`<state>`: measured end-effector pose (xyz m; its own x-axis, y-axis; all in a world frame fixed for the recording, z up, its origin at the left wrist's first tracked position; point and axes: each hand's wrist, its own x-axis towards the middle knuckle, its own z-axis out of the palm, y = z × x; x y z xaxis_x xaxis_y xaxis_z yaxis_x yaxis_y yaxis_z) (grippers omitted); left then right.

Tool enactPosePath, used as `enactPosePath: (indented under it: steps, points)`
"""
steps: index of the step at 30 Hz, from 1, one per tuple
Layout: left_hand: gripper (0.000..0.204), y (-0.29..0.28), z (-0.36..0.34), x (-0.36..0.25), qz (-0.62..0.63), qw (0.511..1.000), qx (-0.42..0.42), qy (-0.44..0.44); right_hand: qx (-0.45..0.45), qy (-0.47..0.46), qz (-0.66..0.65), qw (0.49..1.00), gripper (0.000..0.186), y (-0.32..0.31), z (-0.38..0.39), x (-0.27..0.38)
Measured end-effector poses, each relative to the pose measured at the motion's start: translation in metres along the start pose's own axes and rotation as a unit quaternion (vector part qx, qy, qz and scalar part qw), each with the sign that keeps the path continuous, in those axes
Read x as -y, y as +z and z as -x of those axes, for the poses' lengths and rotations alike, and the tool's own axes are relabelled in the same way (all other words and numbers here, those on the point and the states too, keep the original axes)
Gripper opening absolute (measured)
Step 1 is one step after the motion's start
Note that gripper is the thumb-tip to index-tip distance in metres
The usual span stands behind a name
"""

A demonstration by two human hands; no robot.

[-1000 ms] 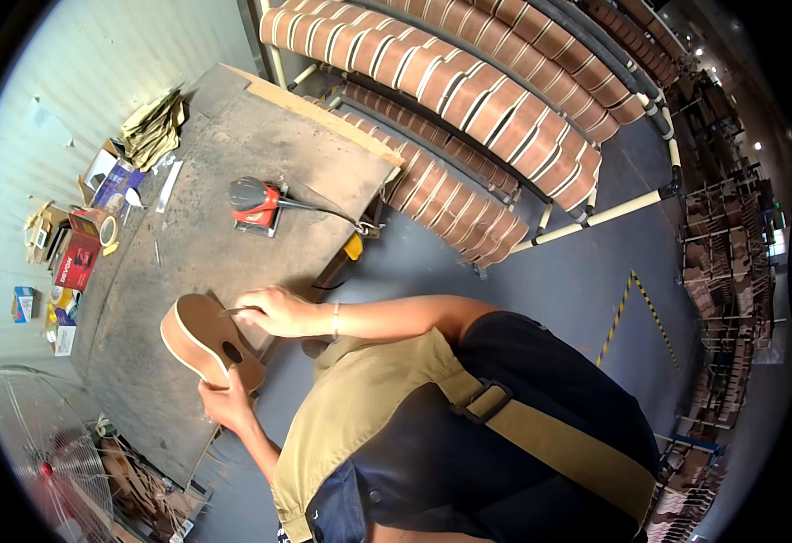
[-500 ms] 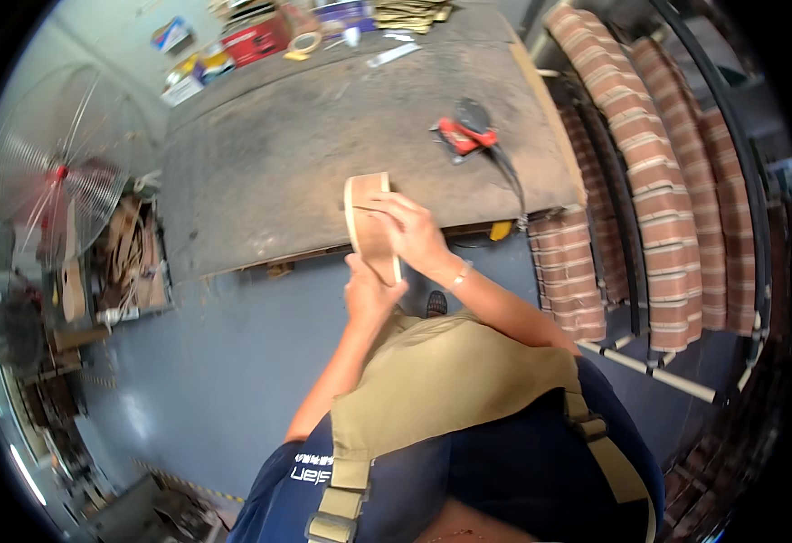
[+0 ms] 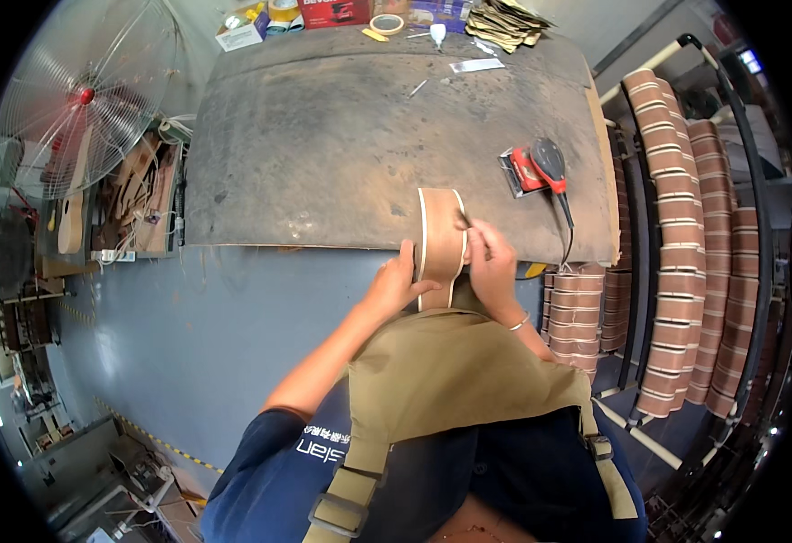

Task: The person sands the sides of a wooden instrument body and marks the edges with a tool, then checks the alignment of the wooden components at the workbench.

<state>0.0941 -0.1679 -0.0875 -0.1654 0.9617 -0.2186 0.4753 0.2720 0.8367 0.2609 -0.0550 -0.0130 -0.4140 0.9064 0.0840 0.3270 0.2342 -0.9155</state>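
Observation:
A small wooden guitar-shaped body (image 3: pixel 439 240) stands on edge at the near rim of the dusty workbench (image 3: pixel 323 154), its brown side with pale binding facing me. My left hand (image 3: pixel 396 282) grips its left lower side. My right hand (image 3: pixel 491 262) presses on its right side, fingers closed on something small I cannot make out. A red and black electric sander (image 3: pixel 538 166) lies on the bench to the right, its cable running down past my right hand.
Racks of many similar wooden bodies (image 3: pixel 685 226) fill the right side. A caged fan (image 3: pixel 84 95) stands at the left beside a cluttered shelf (image 3: pixel 133 204). Tape rolls, boxes and sandpaper sheets (image 3: pixel 504 23) line the bench's far edge.
The view has swung round, so the bench now lies straight ahead. The body, flat on the bench a second ago, is now held on edge by both hands.

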Motion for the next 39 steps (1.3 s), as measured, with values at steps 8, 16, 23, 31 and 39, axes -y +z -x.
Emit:
enactPosePath:
  steps: [8, 16, 23, 31, 39]
  points:
    - [0.081, -0.042, -0.026, 0.029, 0.187, 0.963, 0.176, -0.084, 0.064, -0.03, 0.036, 0.997, 0.02, -0.003, -0.106, -0.054]
    - [0.028, -0.104, -0.127, -0.001, 0.085, 0.992, -0.052, -0.078, 0.304, 0.112, -0.007, 0.946, 0.024, 0.033, -0.178, -0.084]
    - [0.009, -0.102, -0.181, 0.019, 0.135, 0.975, 0.147, -0.099, 0.374, 0.133, -0.051, 0.917, 0.018, 0.039, -0.196, -0.096]
    - [0.015, -0.091, -0.191, 0.03, 0.17, 0.961, 0.174, -0.13, 0.394, 0.141, -0.018, 0.908, 0.012, 0.034, -0.196, -0.115]
    - [0.029, -0.124, -0.123, -0.053, 0.0, 0.996, 0.084, -0.006, 0.306, -0.005, 0.004, 0.952, 0.007, -0.011, -0.152, -0.016]
